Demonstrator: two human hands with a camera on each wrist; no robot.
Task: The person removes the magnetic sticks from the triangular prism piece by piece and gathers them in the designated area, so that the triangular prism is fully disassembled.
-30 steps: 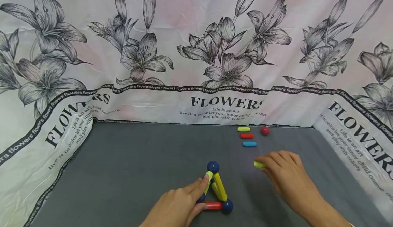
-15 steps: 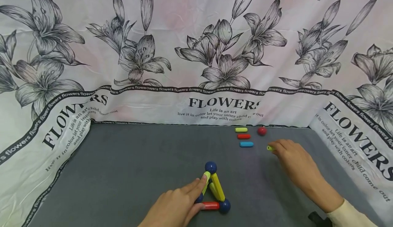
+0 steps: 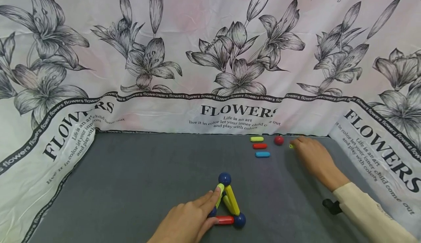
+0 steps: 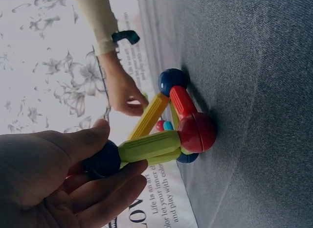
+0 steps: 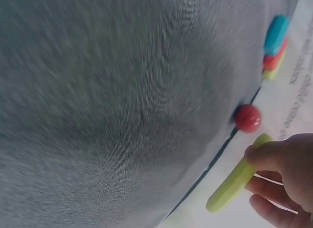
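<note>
My left hand (image 3: 189, 213) grips a small frame of magnetic sticks and balls. In the left wrist view its thumb and fingers are round a dark blue ball (image 4: 103, 159), joined to a yellow-green stick (image 4: 149, 146). That stick meets a red ball (image 4: 197, 132); a red stick (image 4: 183, 102), a yellow stick (image 4: 148, 116) and other blue balls (image 4: 172, 81) make up more of the frame. My right hand (image 3: 314, 159) is at the back right, pinching a loose yellow-green stick (image 5: 235, 183) between thumb and fingers, near a loose red ball (image 5: 248, 118).
Left of the loose red ball lie a yellow-green stick (image 3: 257, 139), a red stick (image 3: 260, 146) and a blue stick (image 3: 262, 155). A flower-printed cloth (image 3: 158, 113) rises along the back and sides of the dark grey tabletop (image 3: 138, 170).
My right hand has moved away from the frame toward the back right, still holding the yellow-green stick, and is now beside the loose red ball. The left hand keeps its place on the frame.
</note>
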